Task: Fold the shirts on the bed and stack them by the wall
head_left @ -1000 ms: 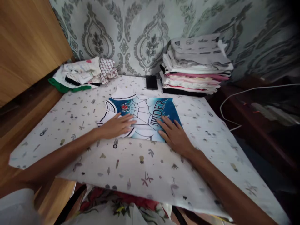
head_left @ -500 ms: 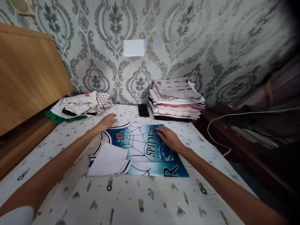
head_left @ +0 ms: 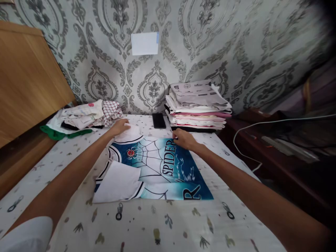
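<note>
A blue and white shirt (head_left: 153, 157) with a spider web print and the word SPIDER lies on the patterned sheet (head_left: 141, 224), its collar to the left. Its near sleeve is folded inward over the front. At the far left, my left hand (head_left: 120, 127) has its fingers closed on the edge of the far white sleeve. My right hand (head_left: 183, 139) pinches the shirt's far edge near its hem, with the fingertips partly hidden.
A loose pile of clothes (head_left: 84, 117) lies at the back left and a tall folded stack (head_left: 198, 108) at the back right. Between them is a black phone (head_left: 159, 120). A wooden panel (head_left: 28, 77) stands left; a white cable (head_left: 244, 126) hangs right.
The far sleeve has come into view, spread under my left hand. My right hand has closed at the shirt's far edge, where its fingers were spread over the cloth. The view has shifted slightly.
</note>
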The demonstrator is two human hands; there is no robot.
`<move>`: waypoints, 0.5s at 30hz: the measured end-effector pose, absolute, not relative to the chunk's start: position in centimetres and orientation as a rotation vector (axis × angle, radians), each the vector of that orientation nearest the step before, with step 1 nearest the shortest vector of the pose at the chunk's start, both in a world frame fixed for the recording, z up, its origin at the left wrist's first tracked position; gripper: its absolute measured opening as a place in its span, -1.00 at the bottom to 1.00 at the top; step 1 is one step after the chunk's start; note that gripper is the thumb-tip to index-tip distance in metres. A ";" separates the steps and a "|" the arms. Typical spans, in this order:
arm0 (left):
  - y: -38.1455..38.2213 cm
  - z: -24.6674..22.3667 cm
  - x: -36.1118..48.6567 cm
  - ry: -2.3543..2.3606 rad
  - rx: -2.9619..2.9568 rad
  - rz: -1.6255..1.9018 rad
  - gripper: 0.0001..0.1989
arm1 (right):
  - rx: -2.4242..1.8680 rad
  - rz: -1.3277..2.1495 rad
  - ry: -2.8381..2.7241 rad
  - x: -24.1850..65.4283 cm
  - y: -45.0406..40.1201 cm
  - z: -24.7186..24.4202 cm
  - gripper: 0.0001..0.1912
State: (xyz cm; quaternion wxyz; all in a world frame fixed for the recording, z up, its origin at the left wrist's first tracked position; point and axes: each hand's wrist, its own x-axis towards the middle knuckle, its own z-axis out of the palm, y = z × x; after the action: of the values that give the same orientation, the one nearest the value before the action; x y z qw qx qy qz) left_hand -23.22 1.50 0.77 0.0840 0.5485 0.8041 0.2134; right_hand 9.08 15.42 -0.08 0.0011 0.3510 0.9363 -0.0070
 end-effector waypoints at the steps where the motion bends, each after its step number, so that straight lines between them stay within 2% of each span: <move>1: 0.8 1.4 -22.9 2.373 1.680 0.673 -0.82 | 1.105 -0.017 2.952 9.4 14.9 0.2 -0.81; 6: -5.0 3.6 -20.5 2.095 2.034 0.871 -0.82 | 1.118 0.128 2.950 11.9 11.4 1.3 -0.78; 10: -10.0 1.7 -18.2 2.055 2.198 0.625 -0.84 | 1.004 0.264 2.917 14.1 8.4 0.5 -0.71; 15: -12.7 -1.1 -16.9 1.989 2.281 0.394 -0.67 | 0.961 0.269 2.918 15.4 7.0 -0.9 -0.65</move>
State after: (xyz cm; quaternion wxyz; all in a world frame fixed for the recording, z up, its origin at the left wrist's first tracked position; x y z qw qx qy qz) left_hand -16.91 -12.70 -1.09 0.0447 0.7467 0.6510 0.1290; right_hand 15.35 7.03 -0.86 0.0290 0.3115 0.9458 0.0871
